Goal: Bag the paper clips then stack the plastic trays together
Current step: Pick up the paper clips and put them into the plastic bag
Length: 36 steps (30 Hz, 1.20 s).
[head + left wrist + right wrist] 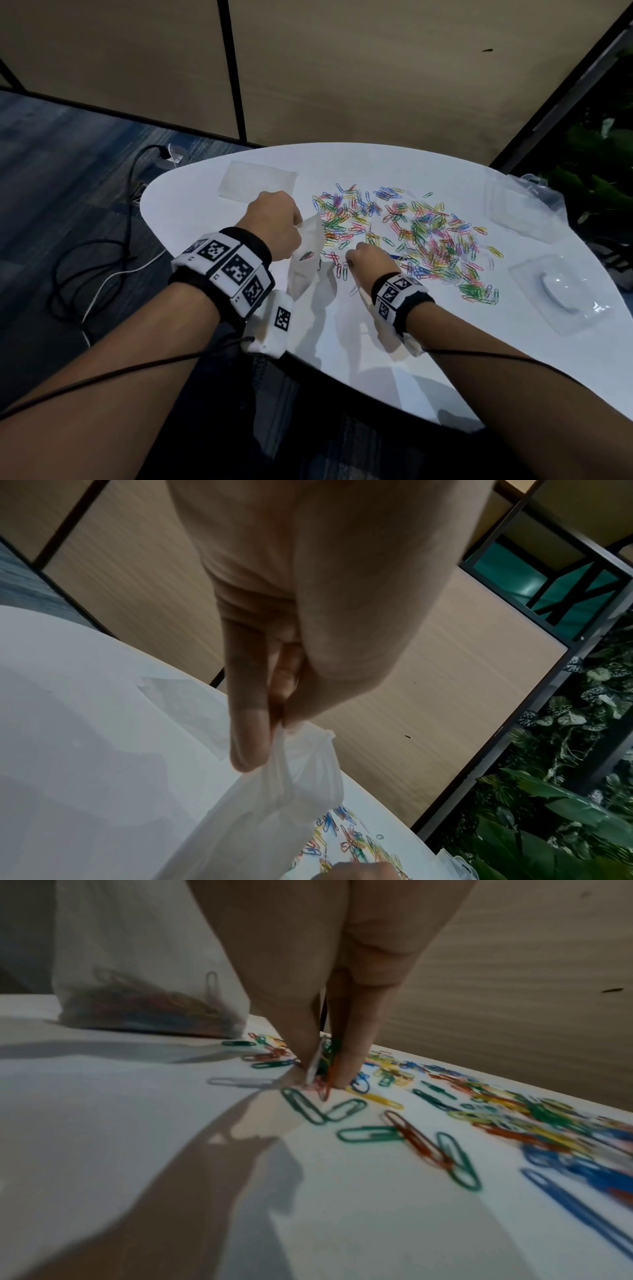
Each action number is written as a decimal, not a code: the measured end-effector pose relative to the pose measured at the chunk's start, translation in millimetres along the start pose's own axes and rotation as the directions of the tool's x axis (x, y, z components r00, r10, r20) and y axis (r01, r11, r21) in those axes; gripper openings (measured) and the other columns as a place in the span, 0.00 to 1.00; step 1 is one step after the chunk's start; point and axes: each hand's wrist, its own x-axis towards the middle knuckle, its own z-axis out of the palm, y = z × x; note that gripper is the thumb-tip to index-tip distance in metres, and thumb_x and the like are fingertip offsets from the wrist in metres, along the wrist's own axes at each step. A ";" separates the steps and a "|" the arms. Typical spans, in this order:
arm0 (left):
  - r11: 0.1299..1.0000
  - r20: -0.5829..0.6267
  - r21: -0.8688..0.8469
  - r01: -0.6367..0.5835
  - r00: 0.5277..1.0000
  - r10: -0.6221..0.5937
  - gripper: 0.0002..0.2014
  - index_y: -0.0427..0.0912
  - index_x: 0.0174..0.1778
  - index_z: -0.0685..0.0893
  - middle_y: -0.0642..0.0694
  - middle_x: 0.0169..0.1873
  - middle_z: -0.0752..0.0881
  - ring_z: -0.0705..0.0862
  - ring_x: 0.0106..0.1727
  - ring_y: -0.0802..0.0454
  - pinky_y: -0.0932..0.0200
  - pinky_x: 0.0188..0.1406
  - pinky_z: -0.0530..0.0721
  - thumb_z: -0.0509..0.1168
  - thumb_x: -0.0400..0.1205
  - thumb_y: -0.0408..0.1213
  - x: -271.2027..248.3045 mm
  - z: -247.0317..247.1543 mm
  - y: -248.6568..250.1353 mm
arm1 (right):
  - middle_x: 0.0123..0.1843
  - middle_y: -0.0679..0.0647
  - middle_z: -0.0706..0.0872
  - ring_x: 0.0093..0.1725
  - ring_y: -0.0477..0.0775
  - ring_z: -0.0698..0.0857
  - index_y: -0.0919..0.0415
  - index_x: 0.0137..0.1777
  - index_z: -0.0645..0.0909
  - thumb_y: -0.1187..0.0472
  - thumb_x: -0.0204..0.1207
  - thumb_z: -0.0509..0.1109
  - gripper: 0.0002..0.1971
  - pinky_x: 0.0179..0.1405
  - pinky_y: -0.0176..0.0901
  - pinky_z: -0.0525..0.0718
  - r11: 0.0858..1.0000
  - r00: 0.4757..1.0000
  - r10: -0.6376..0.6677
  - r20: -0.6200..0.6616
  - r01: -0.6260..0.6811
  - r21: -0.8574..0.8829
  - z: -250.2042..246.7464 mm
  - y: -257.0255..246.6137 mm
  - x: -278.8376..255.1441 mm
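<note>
My left hand (277, 222) pinches the top edge of a thin white plastic bag (306, 260) and holds it upright on the table; thumb and fingers (250, 737) grip the bag (274, 804). Some coloured clips (143, 1010) lie in the bag's bottom. My right hand (366, 260) is down on the table, pinching a few paper clips (316, 1069) between thumb and fingers. A wide scatter of coloured paper clips (411, 229) covers the table's middle. Clear plastic trays lie at far left (257, 181), far right (513, 209) and near right (561, 298).
The white rounded table (342, 342) has its edge close on the left and front. Cables (102, 260) lie on the blue carpet to the left. Wooden partition panels (342, 68) stand behind, plants (599, 171) to the right.
</note>
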 end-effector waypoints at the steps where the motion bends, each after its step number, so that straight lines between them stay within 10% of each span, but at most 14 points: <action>1: 1.000 0.001 -0.003 0.001 1.000 -0.001 0.15 0.38 0.54 0.93 0.36 0.48 0.91 0.91 0.48 0.38 0.49 0.54 0.92 0.63 0.78 0.25 -0.2 0.1 0.2 | 0.52 0.62 0.84 0.47 0.61 0.85 0.66 0.54 0.85 0.72 0.79 0.65 0.09 0.47 0.48 0.84 0.999 0.999 0.032 -0.001 -0.032 0.036 -1.7 4.8 -1.1; 4: 1.000 0.004 -0.010 0.003 1.000 -0.003 0.15 0.38 0.54 0.93 0.37 0.47 0.91 0.91 0.47 0.38 0.49 0.54 0.92 0.63 0.78 0.25 -0.9 0.8 1.3 | 0.51 0.59 0.90 0.49 0.58 0.89 0.61 0.49 0.90 0.70 0.76 0.70 0.08 0.55 0.48 0.89 0.900 0.960 0.279 0.010 -0.265 0.347 -14.0 25.0 -4.6; 8: 1.000 0.013 -0.004 0.004 1.000 -0.004 0.15 0.38 0.52 0.93 0.37 0.42 0.91 0.92 0.45 0.40 0.50 0.52 0.92 0.63 0.78 0.24 -1.7 0.3 3.4 | 0.45 0.55 0.92 0.44 0.54 0.92 0.62 0.47 0.91 0.66 0.72 0.78 0.05 0.51 0.45 0.90 0.495 0.867 0.468 0.174 -0.420 0.761 -41.2 51.2 -7.2; 11: 1.000 0.020 0.000 0.007 1.000 -0.007 0.15 0.38 0.51 0.93 0.38 0.39 0.90 0.92 0.44 0.41 0.50 0.51 0.92 0.63 0.79 0.24 -1.9 0.8 5.4 | 0.45 0.65 0.92 0.45 0.59 0.93 0.68 0.44 0.89 0.72 0.72 0.77 0.03 0.56 0.52 0.90 -0.015 0.875 0.374 0.308 -0.327 0.945 -64.9 48.5 -14.1; 16: 0.999 0.018 -0.030 0.014 1.000 -0.013 0.15 0.36 0.51 0.93 0.38 0.40 0.91 0.93 0.39 0.42 0.52 0.48 0.93 0.61 0.79 0.22 -2.3 2.9 7.2 | 0.49 0.63 0.90 0.49 0.53 0.91 0.77 0.59 0.82 0.73 0.78 0.70 0.11 0.50 0.38 0.90 -0.479 0.953 0.099 0.287 -0.207 0.853 -102.1 9.6 -26.7; 27: 0.988 0.039 -0.156 0.013 0.999 -0.007 0.11 0.35 0.53 0.91 0.38 0.39 0.93 0.94 0.33 0.46 0.49 0.47 0.94 0.65 0.81 0.25 0.0 11.4 6.9 | 0.46 0.70 0.86 0.45 0.59 0.88 0.76 0.52 0.81 0.80 0.76 0.64 0.08 0.51 0.41 0.89 -0.269 0.935 0.082 0.345 -0.312 0.911 -98.4 -49.3 -26.6; 32: 0.988 0.029 -0.151 0.009 1.000 -0.005 0.11 0.37 0.50 0.92 0.40 0.35 0.92 0.94 0.34 0.46 0.57 0.39 0.92 0.65 0.81 0.25 -1.6 6.7 6.4 | 0.44 0.70 0.91 0.42 0.62 0.90 0.69 0.46 0.90 0.75 0.68 0.72 0.09 0.55 0.59 0.90 0.153 0.970 0.191 0.150 -0.180 0.972 -85.9 -52.6 -24.5; 36: 0.989 0.009 -0.144 0.027 1.000 -0.026 0.11 0.37 0.53 0.92 0.39 0.41 0.92 0.94 0.35 0.46 0.51 0.45 0.94 0.64 0.82 0.25 -2.6 3.2 4.9 | 0.51 0.54 0.93 0.47 0.51 0.89 0.60 0.55 0.91 0.69 0.75 0.69 0.13 0.48 0.39 0.86 0.634 0.995 0.088 -0.041 -0.024 0.773 -90.4 -54.3 -27.7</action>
